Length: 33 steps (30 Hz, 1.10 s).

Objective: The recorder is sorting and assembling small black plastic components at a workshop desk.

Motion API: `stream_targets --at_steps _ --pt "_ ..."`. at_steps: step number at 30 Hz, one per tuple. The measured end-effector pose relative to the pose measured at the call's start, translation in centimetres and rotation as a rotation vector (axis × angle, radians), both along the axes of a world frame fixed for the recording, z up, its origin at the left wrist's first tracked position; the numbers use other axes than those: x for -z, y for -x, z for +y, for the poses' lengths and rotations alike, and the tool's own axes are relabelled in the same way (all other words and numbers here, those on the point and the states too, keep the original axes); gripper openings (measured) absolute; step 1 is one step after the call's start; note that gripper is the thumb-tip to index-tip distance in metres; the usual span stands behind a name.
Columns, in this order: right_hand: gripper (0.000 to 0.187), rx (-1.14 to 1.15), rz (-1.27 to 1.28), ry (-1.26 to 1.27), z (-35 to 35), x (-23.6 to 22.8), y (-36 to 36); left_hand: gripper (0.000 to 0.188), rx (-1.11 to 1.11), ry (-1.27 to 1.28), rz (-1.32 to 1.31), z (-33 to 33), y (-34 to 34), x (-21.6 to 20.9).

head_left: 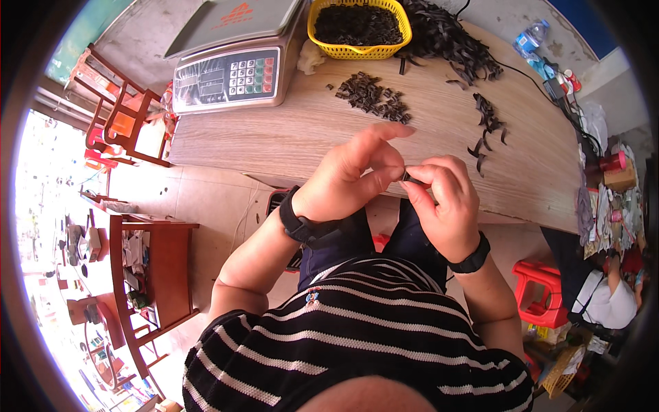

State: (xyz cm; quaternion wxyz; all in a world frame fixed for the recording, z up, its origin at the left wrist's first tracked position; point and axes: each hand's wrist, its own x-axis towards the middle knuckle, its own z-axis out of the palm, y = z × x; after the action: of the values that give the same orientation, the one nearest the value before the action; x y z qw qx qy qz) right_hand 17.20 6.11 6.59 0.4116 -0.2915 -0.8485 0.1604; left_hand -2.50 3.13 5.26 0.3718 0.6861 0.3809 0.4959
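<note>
Over the table's near edge, my left hand (353, 168) and my right hand (443, 196) meet at the fingertips. Pinched between them is a small dark strip (408, 177), mostly covered by the fingers. My left forefinger points out above the pinch. Beyond my hands lies a loose pile of short dark pieces (374, 97). To its right, longer curved dark strips (486, 123) are scattered toward me. A big heap of such strips (449, 41) sits at the far side, beside a yellow plastic basket (360, 51) filled with dark pieces.
A digital scale (226, 77) with a grey pan stands at the table's far left, a crumpled whitish thing (311, 58) beside it. A plastic bottle (531, 38) and a black cable (528, 77) lie at the far right. A red stool (539, 294) stands right, wooden chairs (123, 113) left.
</note>
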Motion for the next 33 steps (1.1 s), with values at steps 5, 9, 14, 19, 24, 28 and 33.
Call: stream_targets --at_steps 5,9,14,19,24,28,33 --pt "0.027 0.019 -0.065 -0.082 0.2 -0.2 -0.1 0.042 -0.119 0.117 -0.111 -0.9 -1.4 0.6" --pt "0.03 0.053 -0.137 -0.187 0.5 -0.1 -0.2 0.035 -0.148 0.076 -0.23 -1.3 -2.6 1.7" --pt "0.03 0.039 -0.165 -0.281 0.8 0.3 0.1 0.017 -0.183 -0.046 -0.115 -1.3 -2.7 3.0" --pt "0.026 0.028 -0.163 -0.287 0.8 0.3 0.0 0.011 -0.095 0.145 -0.351 -1.2 -2.3 2.6" --pt "0.023 -0.022 -0.098 -0.203 1.2 0.0 -0.1 0.011 0.108 0.305 -0.651 -0.8 -1.3 3.4" --pt "0.019 -0.081 0.185 0.409 0.7 1.3 -0.4 0.011 0.13 0.384 -0.821 -0.7 -1.3 3.3" --pt "0.015 -0.001 0.257 0.351 0.2 1.3 0.0 0.01 0.104 0.41 -0.908 -0.3 -2.1 3.3"
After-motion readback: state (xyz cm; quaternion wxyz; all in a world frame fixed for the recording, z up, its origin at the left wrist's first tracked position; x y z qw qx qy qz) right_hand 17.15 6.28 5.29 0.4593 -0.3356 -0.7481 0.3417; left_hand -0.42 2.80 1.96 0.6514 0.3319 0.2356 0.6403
